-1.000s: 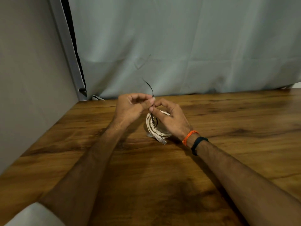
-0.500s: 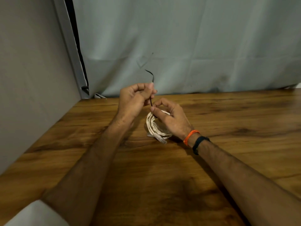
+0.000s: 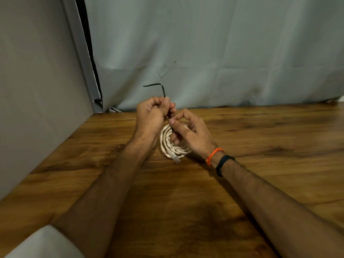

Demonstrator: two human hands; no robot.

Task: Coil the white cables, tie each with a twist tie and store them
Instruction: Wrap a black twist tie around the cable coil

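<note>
**Twist tie drawn up through coiled cable**

Centre frame, on wooden table [image 3: 260,183]: white cable [image 3: 168,144] coiled, held by right hand [image 3: 193,135]. Left hand [image 3: 152,114] pinching black twist tie [image 3: 163,91], standing upright, tip bent toward upper left. Likely light, wiry, shape-holding; best gripped near both ends

A coiled cable [image 3: 170,144] sits on the table [image 3: 260,146], near its middle and toward the far edge. The left hand [image 3: 151,116] is just left of the coil and a little above it; the right hand [image 3: 193,135] lies over the coil's right side. A twist tie [image 3: 161,88] runs up between the two hands and bends leftward above the left one. Behind the table hangs a curtain [image 3: 223,53]; a wall [image 3: 33,81] stands to the left.
</note>
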